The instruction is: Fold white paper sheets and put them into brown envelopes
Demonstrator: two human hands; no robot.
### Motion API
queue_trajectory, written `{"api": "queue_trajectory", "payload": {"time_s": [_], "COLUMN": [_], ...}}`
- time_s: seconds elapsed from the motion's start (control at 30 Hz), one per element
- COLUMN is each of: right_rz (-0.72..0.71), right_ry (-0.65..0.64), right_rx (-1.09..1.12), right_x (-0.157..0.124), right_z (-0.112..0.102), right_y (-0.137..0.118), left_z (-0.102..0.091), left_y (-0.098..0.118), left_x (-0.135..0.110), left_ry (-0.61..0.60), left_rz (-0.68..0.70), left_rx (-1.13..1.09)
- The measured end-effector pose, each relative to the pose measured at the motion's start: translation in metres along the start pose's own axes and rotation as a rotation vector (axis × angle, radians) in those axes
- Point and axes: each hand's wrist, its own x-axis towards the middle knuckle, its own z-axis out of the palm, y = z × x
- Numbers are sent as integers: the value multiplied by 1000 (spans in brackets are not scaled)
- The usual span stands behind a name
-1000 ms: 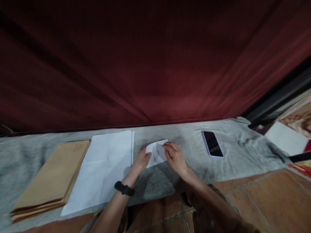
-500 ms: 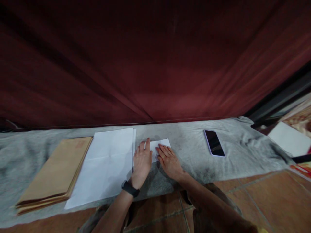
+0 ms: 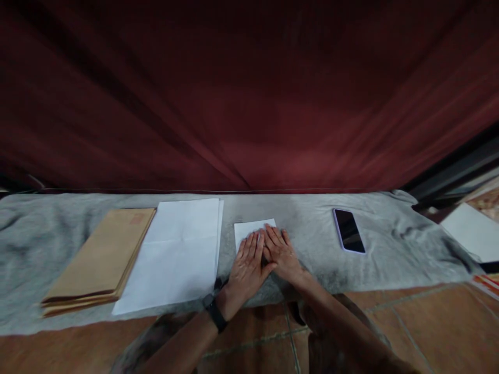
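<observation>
1. From my remote seat, I see a small, flat, white paper rectangle [image 3: 244, 229] on the soft grey cloth [image 3: 307, 215], right of the large creased white sheets [image 3: 177, 259].
2. The left hand [image 3: 247, 265] lies palm down over it, fingers straight and close together, thumb out towards the right hand [image 3: 281, 253].
3. The right fingers are extended and slightly spread over the paper's right side — neither hand appears to pinch anything, though I can't see beneath the palms.
4. I judge this step as pressing the paper flat; the next move calls for even pressure — no dragging.
</observation>
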Motion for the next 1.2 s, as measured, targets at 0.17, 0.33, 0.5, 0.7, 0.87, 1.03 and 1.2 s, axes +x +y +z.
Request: {"api": "queue_trajectory", "payload": {"time_s": [0.17, 0.33, 0.5, 0.7, 0.87, 1.03, 1.2], "right_rz": [104, 189, 258, 59, -164, -114, -55], "right_ry": [-33, -21, 4, 132, -3, -32, -12], "right_rx": [-38, -56, -44, 260, 383, 244, 89], "right_x": [1, -5, -10, 2, 10, 11, 12], "right_z": [-3, -1, -2, -13, -9, -1, 3], "right_y": [9, 26, 47, 38, 4, 3, 18], "left_z": [-1, -2, -1, 1, 1, 2, 3], "left_y": [-1, 6, 11, 15, 20, 22, 25], "left_x": [-8, -12, -11, -10, -9, -8, -10], "left_ry": [3, -57, -91, -106, -110, -120, -130], "left_rz": [-8, -90, -131, -133, -132, -160, -187], "left_rx": [108, 191, 208, 226, 244, 207, 200]}}
